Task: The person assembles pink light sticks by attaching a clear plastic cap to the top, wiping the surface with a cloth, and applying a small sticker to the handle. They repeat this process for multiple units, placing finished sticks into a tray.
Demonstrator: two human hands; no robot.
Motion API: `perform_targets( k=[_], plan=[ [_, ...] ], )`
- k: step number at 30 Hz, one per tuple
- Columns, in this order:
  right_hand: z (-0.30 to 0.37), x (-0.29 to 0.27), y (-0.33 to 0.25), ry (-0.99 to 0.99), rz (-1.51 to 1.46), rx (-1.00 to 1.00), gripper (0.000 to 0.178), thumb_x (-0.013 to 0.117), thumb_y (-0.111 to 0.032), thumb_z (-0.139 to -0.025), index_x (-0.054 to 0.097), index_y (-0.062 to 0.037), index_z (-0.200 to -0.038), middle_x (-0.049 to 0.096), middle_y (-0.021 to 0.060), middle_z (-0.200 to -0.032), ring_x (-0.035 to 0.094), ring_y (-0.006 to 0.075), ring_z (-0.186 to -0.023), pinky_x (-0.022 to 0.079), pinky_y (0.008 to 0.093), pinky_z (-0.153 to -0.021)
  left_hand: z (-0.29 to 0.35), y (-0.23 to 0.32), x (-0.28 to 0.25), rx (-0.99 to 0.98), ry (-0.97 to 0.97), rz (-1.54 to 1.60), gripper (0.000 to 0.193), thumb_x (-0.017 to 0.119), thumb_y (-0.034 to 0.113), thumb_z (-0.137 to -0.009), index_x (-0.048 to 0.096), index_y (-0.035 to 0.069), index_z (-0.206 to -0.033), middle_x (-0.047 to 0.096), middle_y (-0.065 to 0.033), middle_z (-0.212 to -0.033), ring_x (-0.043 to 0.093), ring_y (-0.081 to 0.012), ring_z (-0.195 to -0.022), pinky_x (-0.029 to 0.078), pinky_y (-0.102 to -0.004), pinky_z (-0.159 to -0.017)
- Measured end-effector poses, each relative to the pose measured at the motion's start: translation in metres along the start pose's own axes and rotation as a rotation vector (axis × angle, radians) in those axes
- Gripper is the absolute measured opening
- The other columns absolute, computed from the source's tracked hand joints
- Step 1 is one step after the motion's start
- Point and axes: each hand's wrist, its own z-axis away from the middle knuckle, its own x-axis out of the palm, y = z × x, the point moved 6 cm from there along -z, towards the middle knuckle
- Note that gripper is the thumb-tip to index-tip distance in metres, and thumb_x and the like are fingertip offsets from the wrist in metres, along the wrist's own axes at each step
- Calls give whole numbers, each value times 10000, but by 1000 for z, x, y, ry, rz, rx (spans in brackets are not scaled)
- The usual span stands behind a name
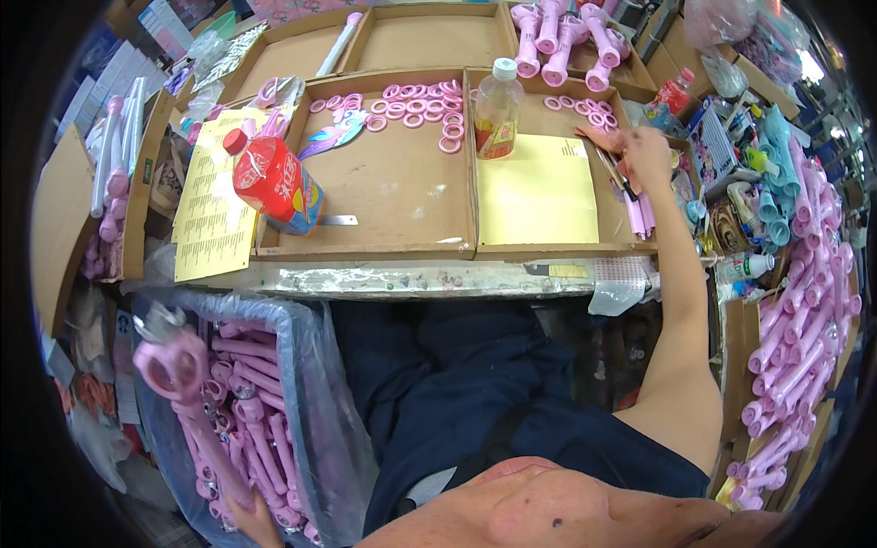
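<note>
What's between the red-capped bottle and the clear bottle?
Head view: a colourful wing-shaped piece near the red-capped bottle, then pink rings and bare tray floor, then the cardboard wall beside the clear bottle.

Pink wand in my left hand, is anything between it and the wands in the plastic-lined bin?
Nothing visible does. The left hand holds the pink wand above the pile of other wands, with the plastic liner standing around its sides, not across it.

Tray [393,196] gap btwn red btl [274,183], clear btl [498,108]
</note>
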Motion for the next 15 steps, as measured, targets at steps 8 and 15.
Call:
perform_targets(
  k=[8, 15],
  plan=[
    [-2, -106, -59, 204, -1503, 214, 257, 424, -241, -976, 548, -20, -1014, 587, 88, -972, 583, 187, -873, 461, 310, -782, 13, 267, 152, -100, -1003, 1434, 474, 606, 46, -833, 394, -1, -1254, 566, -67, -751, 568, -143, -589, 491, -264, -536],
    [83, -99, -284, -424, -1643, -58, 214, 428, -179, -973, 577, -26, -989, 602, 58, -980, 571, 145, -894, 464, 353, -767, 31, 358, 186, -57, -1292, 1474, 425, 659, 95, -832, 405, 10, -1162, 570, -51, -798, 595, -120, -615, 511, -251, -562]
  ],
)
